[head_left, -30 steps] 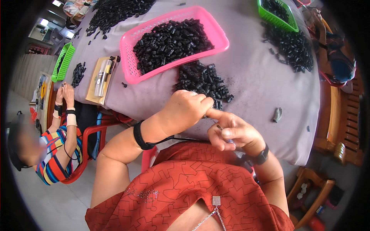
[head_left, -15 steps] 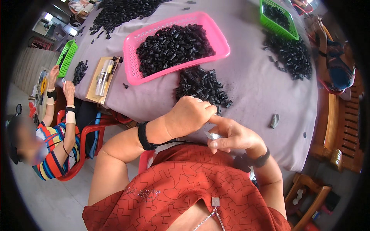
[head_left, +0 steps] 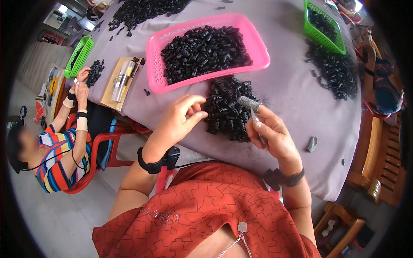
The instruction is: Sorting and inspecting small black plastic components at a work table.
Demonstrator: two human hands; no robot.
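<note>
My left hand (head_left: 174, 120) is beside the left edge of a pile of small black cylindrical parts (head_left: 228, 114). Its thumb and forefinger stand apart, and I see nothing between them. At the pile's right side, my right hand (head_left: 275, 133) pinches a small pointed blade (head_left: 254, 116) between thumb and fingers. A grey textured sleeve (head_left: 248, 103) covers the right forefinger, which reaches over the parts. Just behind the pile stands a pink plastic basket (head_left: 155, 81) heaped with similar black parts.
Left of the basket, a cardboard piece (head_left: 112, 88) carries a clear tube. Another grey sleeve (head_left: 312, 144) lies at right. Green baskets (head_left: 325, 41) and further black heaps (head_left: 148, 13) are on the cloth-covered table. A co-worker in stripes (head_left: 64, 159) sits at left.
My hands have parted and moved forward to the pile. The left thumb and forefinger have opened, with nothing visible in them. The right hand still holds the blade.
</note>
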